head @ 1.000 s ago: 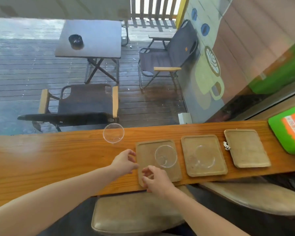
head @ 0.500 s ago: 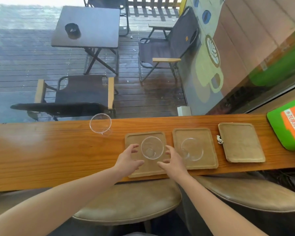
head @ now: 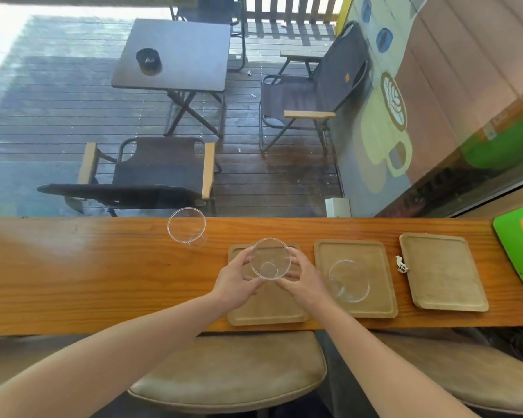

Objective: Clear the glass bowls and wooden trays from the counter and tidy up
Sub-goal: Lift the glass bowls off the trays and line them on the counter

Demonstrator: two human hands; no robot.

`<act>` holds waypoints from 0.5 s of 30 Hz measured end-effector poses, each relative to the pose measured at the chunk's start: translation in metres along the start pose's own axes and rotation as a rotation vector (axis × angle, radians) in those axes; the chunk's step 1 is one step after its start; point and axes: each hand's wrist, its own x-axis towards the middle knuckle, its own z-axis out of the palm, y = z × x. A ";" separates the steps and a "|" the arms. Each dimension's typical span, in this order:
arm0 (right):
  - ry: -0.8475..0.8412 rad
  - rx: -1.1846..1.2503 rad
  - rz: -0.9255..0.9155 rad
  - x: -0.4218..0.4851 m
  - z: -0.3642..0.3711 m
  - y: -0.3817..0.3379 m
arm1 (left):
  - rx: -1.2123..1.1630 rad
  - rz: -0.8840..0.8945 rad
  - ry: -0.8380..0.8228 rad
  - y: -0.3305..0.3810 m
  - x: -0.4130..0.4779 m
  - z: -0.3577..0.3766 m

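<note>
Both hands, the left hand (head: 234, 280) and right hand (head: 304, 277), cup a clear round glass bowl (head: 270, 263) between their fingers over the leftmost square wooden tray (head: 266, 309) on the long wooden counter (head: 73, 282). Another glass bowl (head: 349, 280) rests in the middle tray (head: 357, 251); a third bowl (head: 187, 226) sits on bare counter to the left.

Bench (head: 73, 282): warm orange-brown wood w/ visible grain. Three trays (head: 355, 279): pale tan wood. Glass bowls (head: 271, 262): clear, colourless. At 3 o'clock, bright green board (head: 517, 251) w/ orange-and-white label. Stool seats (head: 230, 372): dull beige. Deck (head: 58, 116) beyond: dark grey planks.
</note>
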 end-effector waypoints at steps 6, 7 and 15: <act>0.019 0.001 -0.084 0.021 0.001 -0.038 | -0.012 0.061 0.113 0.019 0.013 -0.020; 0.025 0.002 -0.096 0.026 0.003 -0.044 | -0.014 0.067 0.135 0.022 0.016 -0.022; 0.025 0.004 -0.123 0.074 0.018 -0.056 | -0.038 0.053 0.265 0.019 0.051 -0.024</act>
